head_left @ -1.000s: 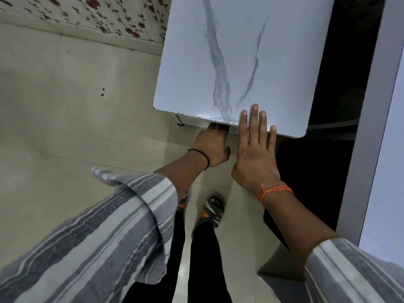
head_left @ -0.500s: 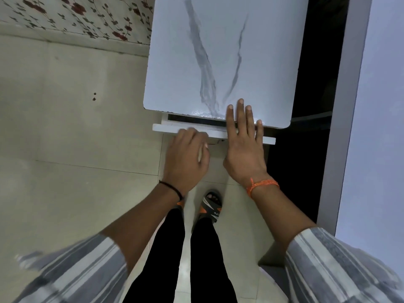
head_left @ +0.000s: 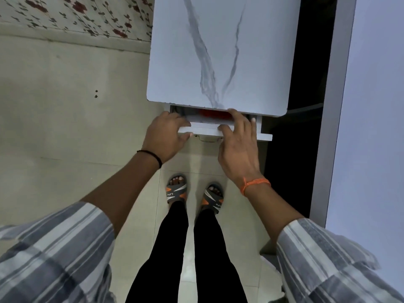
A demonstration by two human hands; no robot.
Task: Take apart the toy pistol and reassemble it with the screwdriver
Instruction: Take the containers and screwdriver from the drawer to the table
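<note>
Head view, hands (head_left: 166, 136) (head_left: 238, 147) on open drawer (head_left: 205, 129), red item (head_left: 213, 113) inside

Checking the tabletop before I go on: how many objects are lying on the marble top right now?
0. The marble top is bare. A red object sits in the partly open drawer beneath, by the right hand; more may be hidden inside.

Pale floor tiles (head_left: 65, 119) meet a floral-patterned wall (head_left: 76, 16). A marble-veined white table (head_left: 218, 51) stands beside a dark gap (head_left: 310, 62).
</note>
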